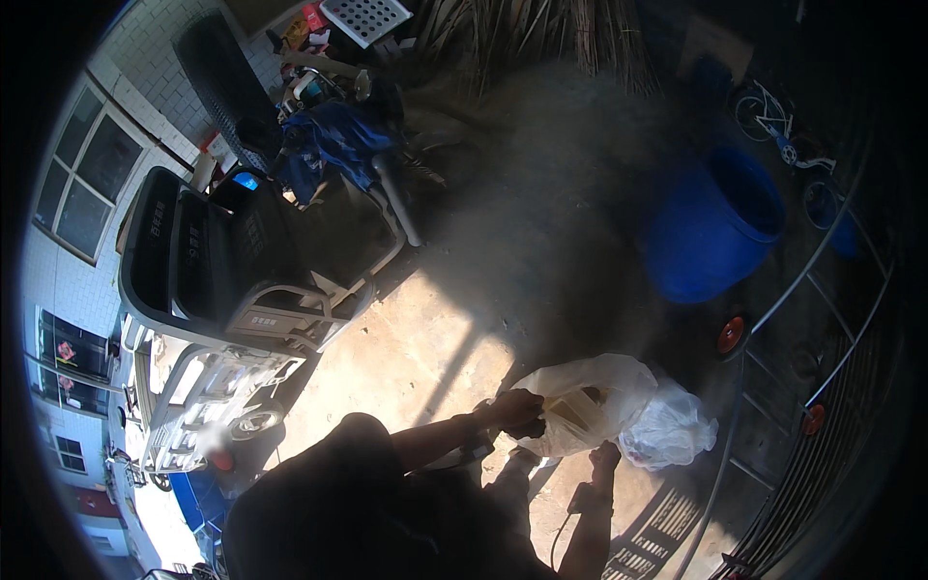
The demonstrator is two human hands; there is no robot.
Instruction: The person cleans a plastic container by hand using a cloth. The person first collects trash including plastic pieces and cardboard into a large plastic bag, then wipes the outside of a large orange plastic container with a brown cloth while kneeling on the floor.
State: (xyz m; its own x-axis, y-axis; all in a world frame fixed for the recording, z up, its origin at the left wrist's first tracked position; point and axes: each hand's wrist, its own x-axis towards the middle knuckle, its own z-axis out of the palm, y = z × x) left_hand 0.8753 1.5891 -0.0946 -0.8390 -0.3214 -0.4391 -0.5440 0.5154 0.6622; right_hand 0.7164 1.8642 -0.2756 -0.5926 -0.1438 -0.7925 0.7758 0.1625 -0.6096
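While both hands are occupied low over the partly sunlit floor (406,333), the thing between them is a large translucent plastic bag (609,372), whose mouth appears spread open. The left hand (517,413) is at the left side of this bag, and its fingers look clamped on the plastic edge, although the hand is quite dark. The right hand (604,457) is at the near side, and its fingers seem also closed together on the edge. Inside the mouth there is something yellowish brown (572,414), but I cannot tell what it is. A crumpled white bag (669,427) is against the right side of the large one; whether they are joined, I cannot tell.

What could go wrong, in my judgement, comes mostly from the thin plastic. If the two hands pull apart too strongly, the edge may tear or slip out of the fingers, and then the mouth would collapse. If only one hand lets go, the bag could sag to that side and spill. A metal frame (800,277) with a red wheel (732,334) is near on the right, so a wide swing may catch the plastic there. The blue barrel (701,237) is farther away and seems less dangerous.
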